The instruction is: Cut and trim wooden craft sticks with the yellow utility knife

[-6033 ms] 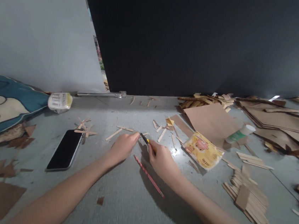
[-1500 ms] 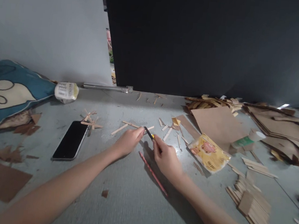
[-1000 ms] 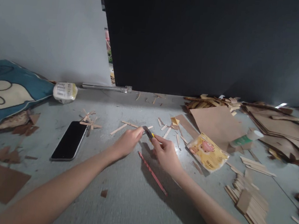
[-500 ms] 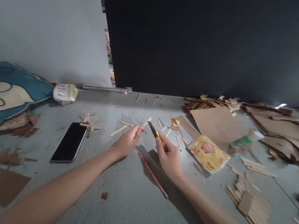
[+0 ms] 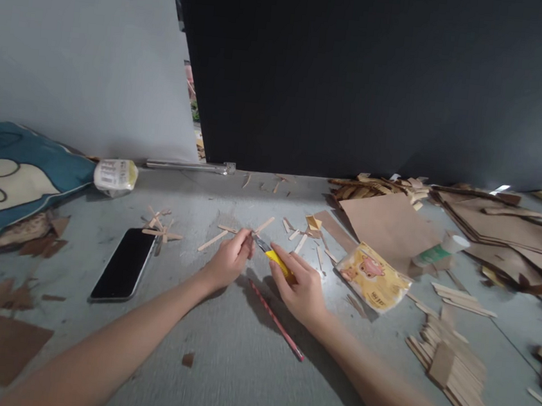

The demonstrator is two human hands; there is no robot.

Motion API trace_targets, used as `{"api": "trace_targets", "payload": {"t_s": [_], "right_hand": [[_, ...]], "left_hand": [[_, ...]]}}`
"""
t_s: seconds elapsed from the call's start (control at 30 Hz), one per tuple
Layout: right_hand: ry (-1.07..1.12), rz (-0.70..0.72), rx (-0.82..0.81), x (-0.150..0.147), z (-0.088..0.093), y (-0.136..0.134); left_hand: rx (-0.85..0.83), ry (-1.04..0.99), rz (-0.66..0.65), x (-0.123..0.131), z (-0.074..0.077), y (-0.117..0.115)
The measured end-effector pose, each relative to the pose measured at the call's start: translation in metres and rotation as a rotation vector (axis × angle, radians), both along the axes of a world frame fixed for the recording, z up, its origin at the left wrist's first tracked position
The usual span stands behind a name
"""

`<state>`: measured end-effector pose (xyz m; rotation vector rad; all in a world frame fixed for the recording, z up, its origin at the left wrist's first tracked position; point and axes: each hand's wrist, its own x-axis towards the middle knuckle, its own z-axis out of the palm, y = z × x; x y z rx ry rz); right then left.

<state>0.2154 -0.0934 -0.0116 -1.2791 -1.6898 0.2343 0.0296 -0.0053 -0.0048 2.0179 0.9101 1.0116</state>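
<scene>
Head view, left hand (image 5: 231, 257): at the middle of the counter (image 5: 213, 384), fingertips pinching a thin wooden stick (image 5: 265, 224), whose free end sticks out toward the far right;
Right hand (image 5: 301, 290): just right of the left one, wrapped around a yellow utility knife (image 5: 278, 263);
Knife blade (image 5: 261, 244): pointing far left, its tip at the left fingertips and the near end of the stick; I cannot tell whether it touches the wood;
Pink pencil (image 5: 275, 320): lying on the counter, near side of the right hand;
Left side: a phone (image 5: 121, 268), screen dark, with crossed sticks (image 5: 167, 236) by its far right corner; a blue cushion (image 5: 69, 165) farther left;
Right side: a yellow packet (image 5: 373, 277); a green-and-white tube (image 5: 433, 253) farther right; a pile of flat sticks (image 5: 464, 372) nearer.
</scene>
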Motion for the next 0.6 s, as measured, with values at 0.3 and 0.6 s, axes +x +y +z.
{"api": "trace_targets", "payload": {"t_s": [0.3,0.6], "right_hand": [[0.033,-0.01,0.0,0.0007,-0.0016,0.0019],[0.067,0.04,-0.01,0.0014,0.0001,0.0018]], "left_hand": [[0.008,0.012,-0.024,-0.001,0.0019,0.0023],[-0.007,-0.01,-0.018,0.0,0.0002,0.0032]]}}
